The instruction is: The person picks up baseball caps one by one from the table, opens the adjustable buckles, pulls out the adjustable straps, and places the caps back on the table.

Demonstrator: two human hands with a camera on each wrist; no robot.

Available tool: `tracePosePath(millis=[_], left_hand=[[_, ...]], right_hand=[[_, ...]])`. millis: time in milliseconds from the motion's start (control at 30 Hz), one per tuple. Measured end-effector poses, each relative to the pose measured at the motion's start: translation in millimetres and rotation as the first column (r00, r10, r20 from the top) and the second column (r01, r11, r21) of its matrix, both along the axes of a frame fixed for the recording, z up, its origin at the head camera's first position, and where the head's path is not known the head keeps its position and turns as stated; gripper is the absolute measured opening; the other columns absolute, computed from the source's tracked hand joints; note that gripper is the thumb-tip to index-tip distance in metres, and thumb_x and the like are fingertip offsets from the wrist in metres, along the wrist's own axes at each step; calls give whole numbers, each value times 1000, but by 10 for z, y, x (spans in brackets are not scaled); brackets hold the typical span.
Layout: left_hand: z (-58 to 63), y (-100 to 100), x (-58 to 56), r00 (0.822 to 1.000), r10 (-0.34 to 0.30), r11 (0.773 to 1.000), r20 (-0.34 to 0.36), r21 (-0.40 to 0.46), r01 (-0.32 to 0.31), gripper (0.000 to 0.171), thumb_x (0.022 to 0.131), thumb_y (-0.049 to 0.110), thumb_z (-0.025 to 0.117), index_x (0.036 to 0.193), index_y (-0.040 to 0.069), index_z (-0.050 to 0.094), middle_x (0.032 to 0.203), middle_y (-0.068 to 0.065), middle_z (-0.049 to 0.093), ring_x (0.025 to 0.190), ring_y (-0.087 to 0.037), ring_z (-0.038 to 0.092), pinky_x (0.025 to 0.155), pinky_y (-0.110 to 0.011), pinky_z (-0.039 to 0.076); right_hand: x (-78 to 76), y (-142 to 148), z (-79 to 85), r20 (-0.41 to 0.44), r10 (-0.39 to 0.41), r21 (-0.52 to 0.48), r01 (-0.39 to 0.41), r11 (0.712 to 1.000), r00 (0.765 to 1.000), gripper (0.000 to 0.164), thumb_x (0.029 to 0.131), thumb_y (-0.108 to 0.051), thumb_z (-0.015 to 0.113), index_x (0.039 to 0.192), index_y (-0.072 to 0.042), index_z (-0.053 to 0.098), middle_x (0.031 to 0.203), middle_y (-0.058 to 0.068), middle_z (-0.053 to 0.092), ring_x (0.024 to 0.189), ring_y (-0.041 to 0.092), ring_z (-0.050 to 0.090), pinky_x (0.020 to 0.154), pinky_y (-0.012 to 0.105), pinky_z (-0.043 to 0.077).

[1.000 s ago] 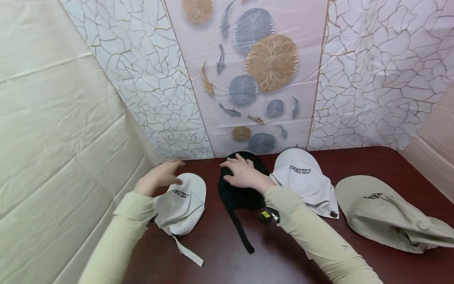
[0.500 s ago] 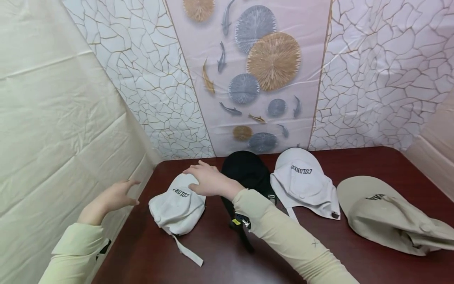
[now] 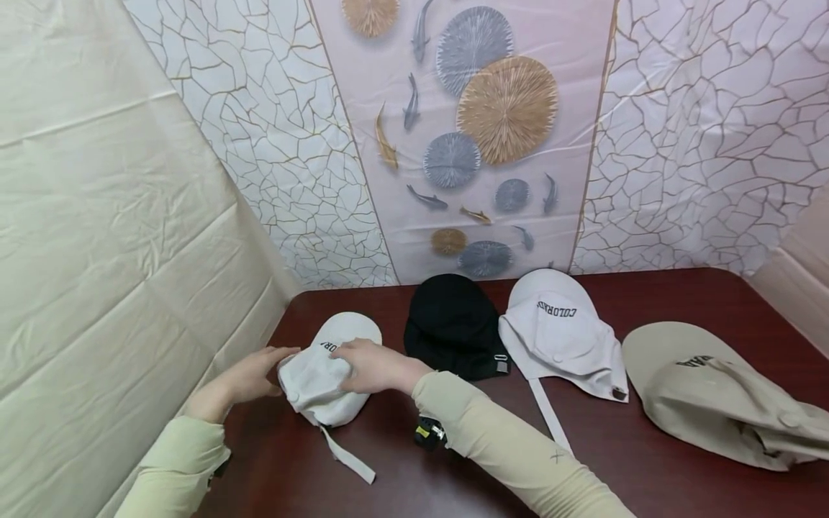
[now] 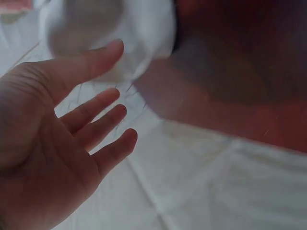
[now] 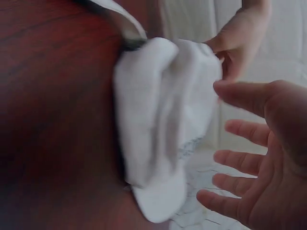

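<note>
A white cap [image 3: 314,385] with dark lettering lies on the left of the table, its brim toward the back wall and its loose strap [image 3: 350,460] trailing toward the front. My left hand [image 3: 249,378] is at the cap's left edge, fingers extended. Over the right side of the crown is my right hand [image 3: 376,365]. Its fingers are spread in the right wrist view, the thumb close to the fabric [image 5: 163,110]. Whether either hand touches the cap is hard to tell. In the left wrist view, the left palm [image 4: 48,139] holds nothing.
A black cap [image 3: 450,324], a second white cap [image 3: 557,338] with lettering and a beige cap [image 3: 712,392] lie to the right on the dark red table [image 3: 648,482]. Cream cloth [image 3: 129,288] hangs along the left side, and a patterned cloth [image 3: 453,216] stands behind.
My right hand has moved left, from above the black cap to the left white cap. The left hand drew back leftward, then returned to that white cap's left edge. The caps stay about where they were.
</note>
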State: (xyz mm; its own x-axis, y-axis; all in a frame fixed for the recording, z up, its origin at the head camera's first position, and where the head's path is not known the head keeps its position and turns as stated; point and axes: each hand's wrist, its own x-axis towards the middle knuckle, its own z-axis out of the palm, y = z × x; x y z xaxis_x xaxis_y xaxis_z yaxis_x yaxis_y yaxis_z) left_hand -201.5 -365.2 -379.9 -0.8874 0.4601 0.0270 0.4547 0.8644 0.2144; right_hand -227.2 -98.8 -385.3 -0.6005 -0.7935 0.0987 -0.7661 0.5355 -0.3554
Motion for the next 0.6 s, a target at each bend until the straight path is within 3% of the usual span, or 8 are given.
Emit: tracePosePath(millis=[100, 233, 367, 600], left_hand=[[-141, 48, 15, 999, -37, 999, -15, 20, 37, 68, 62, 5, 79, 125, 4, 54, 113, -12, 57, 104, -30, 53, 84, -45, 42], [-247, 93, 29, 998, -39, 998, -41, 45, 41, 58, 64, 7, 79, 118, 6, 58, 107, -8, 58, 99, -26, 55, 82, -43, 43], [-300, 99, 23, 999, -27, 998, -44, 48, 29, 54, 66, 1, 76, 117, 3, 58, 106, -8, 59, 98, -27, 56, 82, -43, 43], [-347, 118, 53, 999, 12, 999, -45, 35, -11, 44, 69, -1, 69, 111, 7, 61, 97, -4, 61, 93, -25, 58, 78, -42, 44]], right_hand=[[13, -57, -152, 13, 57, -6, -57, 998, 998, 57, 85, -37, 66, 133, -12, 50, 134, 6, 47, 126, 20, 39, 102, 27, 28], [48, -106, -311, 7, 100, 5, -100, 995, 995, 57, 85, -39, 66, 132, -12, 51, 132, 4, 49, 124, 17, 40, 99, 24, 30], [70, -136, -395, -11, 96, 5, -96, 995, 995, 51, 85, -37, 67, 128, -13, 55, 128, 3, 52, 121, 15, 43, 96, 22, 32], [48, -100, -449, 52, 101, -12, -101, 995, 993, 47, 86, -37, 65, 125, -13, 58, 135, 8, 47, 128, 17, 36, 101, 23, 29]])
